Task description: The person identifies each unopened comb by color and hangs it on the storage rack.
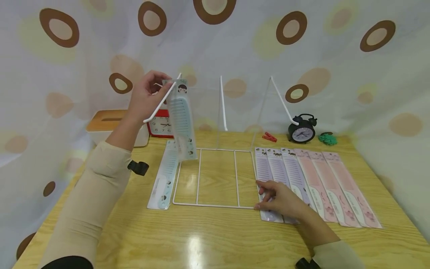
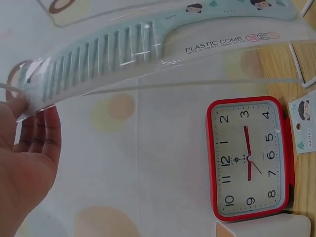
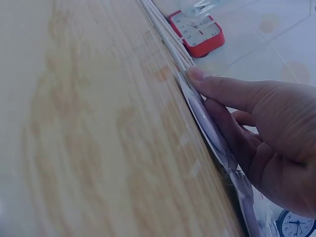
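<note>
1. With left hand (image 1: pixel 152 87), clamped thumb and fingers on the top edge of a pale blue comb (image 1: pixel 181 123) in a clear sleeve (image 2: pixel 197 58).
2. Held the comb nearly upright above the table (image 1: pixel 218 239), at the left prong (image 1: pixel 158 106) of a white rack (image 1: pixel 215 206); seemed threaded there, but could not tell for certain.
3. With right hand (image 1: pixel 285 200), touched the rack's near right corner, with thumb and forefinger apart, beside purple combs (image 1: pixel 280 172).
4. Looked light: probably thin plastic, stiff along its length, easily held by one end.
5. Likely felt slippery at the sleeve, so called for a firm pinch at the top margin, clear of the teeth (image 2: pixel 106 57).
6. Seemed sturdy enough for normal handling, though perhaps vulnerable to a hard bend or torn film near the top.
7. Saw also a matching comb (image 1: pixel 163 179) flat on the table, just left of the rack.
</note>
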### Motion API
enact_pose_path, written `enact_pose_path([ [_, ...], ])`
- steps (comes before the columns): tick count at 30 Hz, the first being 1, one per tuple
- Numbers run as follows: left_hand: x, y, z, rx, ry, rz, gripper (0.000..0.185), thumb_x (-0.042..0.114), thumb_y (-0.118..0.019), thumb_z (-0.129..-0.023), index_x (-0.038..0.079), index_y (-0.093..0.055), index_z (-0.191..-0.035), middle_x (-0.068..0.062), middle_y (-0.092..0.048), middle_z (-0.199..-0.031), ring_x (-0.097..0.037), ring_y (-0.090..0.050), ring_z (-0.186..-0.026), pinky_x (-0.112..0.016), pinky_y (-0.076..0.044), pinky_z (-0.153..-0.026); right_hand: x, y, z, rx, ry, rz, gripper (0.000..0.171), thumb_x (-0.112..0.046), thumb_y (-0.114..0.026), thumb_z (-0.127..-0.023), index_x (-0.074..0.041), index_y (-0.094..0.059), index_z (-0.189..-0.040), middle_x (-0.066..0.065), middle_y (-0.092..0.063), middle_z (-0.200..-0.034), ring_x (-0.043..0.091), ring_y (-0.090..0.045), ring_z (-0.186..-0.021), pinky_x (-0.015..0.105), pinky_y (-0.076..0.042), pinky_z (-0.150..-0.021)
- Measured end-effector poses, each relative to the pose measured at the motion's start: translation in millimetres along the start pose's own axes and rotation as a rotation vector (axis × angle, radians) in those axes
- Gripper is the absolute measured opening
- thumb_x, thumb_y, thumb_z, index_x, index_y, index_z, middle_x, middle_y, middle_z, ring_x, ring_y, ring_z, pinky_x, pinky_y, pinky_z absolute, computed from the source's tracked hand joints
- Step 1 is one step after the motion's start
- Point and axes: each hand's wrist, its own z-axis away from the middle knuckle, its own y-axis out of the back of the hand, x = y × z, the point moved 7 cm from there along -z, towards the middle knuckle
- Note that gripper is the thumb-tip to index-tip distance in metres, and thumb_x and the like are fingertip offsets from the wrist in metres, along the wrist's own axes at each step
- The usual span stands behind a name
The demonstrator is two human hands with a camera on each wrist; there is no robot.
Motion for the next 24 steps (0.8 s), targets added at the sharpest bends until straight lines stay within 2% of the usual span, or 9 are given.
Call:
enact_pose_path([
  [5, -11.7, 0.4, -4.8, -0.034, 0.076, -0.018, 0.025, 0.031, -0.066, -0.097, 0.019, -0.062, -0.119, 0.003, -0.06, -0.103, -0.016, -0.059, -0.089, -0.023, -0.054, -0.074, 3, -5, -1, -0.023, -0.009, -0.001, 0.089, -0.028, -0.086, -0.078, 0.009, -0.043, -0.146, 0.007, -0.059, -0.106, 0.01, -0.065, -0.077, 0.021, -0.049, -0.07],
  [11, -12.8, 0.3, -4.7, -0.046, 0.071, 0.01, 0.022, 0.031, -0.065, -0.098, 0.019, -0.061, -0.116, 0.002, -0.06, -0.102, -0.015, -0.06, -0.085, -0.025, -0.054, -0.074, 2, -7, -1, -0.025, -0.008, 0.022, 0.09, -0.03, -0.086, -0.078, 0.009, -0.042, -0.146, 0.006, -0.059, -0.105, 0.009, -0.066, -0.078, 0.021, -0.05, -0.07],
  [14, -21.8, -0.9, -2.9, -0.043, 0.074, 0.028, 0.023, 0.028, -0.065, -0.098, 0.015, -0.06, -0.116, 0.0, -0.061, -0.103, -0.014, -0.062, -0.083, -0.023, -0.055, -0.074, 1, -5, -1, -0.016, -0.012, 0.021, 0.09, -0.029, -0.086, -0.078, 0.009, -0.042, -0.146, 0.006, -0.059, -0.105, 0.008, -0.065, -0.077, 0.021, -0.05, -0.07],
  [18, -53.2, -7.2, 12.1, -0.086, 0.123, -0.068, 0.037, 0.031, -0.063, -0.099, 0.009, -0.053, -0.127, -0.004, -0.06, -0.111, -0.016, -0.062, -0.09, -0.024, -0.054, -0.08, -1, -1, 0, -0.008, -0.017, 0.011, 0.089, -0.028, -0.086, -0.078, 0.008, -0.042, -0.146, 0.007, -0.059, -0.106, 0.008, -0.064, -0.077, 0.02, -0.05, -0.071],
  [21, -86.1, -13.1, 33.8, -0.179, 0.195, -0.179, 0.054, 0.038, -0.063, -0.098, 0.008, -0.045, -0.138, -0.01, -0.056, -0.122, -0.022, -0.06, -0.106, -0.034, -0.051, -0.091, -2, 0, -1, -0.004, -0.02, 0.008, 0.088, -0.027, -0.086, -0.078, 0.007, -0.043, -0.147, 0.008, -0.06, -0.106, 0.009, -0.064, -0.077, 0.021, -0.05, -0.071],
  [24, -119.1, -15.4, 56.8, -0.261, 0.272, -0.223, 0.065, 0.04, -0.068, -0.095, 0.01, -0.04, -0.146, -0.013, -0.053, -0.131, -0.029, -0.056, -0.121, -0.046, -0.049, -0.1, -1, 0, -1, -0.009, -0.021, 0.009, 0.088, -0.027, -0.086, -0.078, 0.007, -0.043, -0.147, 0.008, -0.06, -0.106, 0.01, -0.064, -0.078, 0.021, -0.05, -0.07],
])
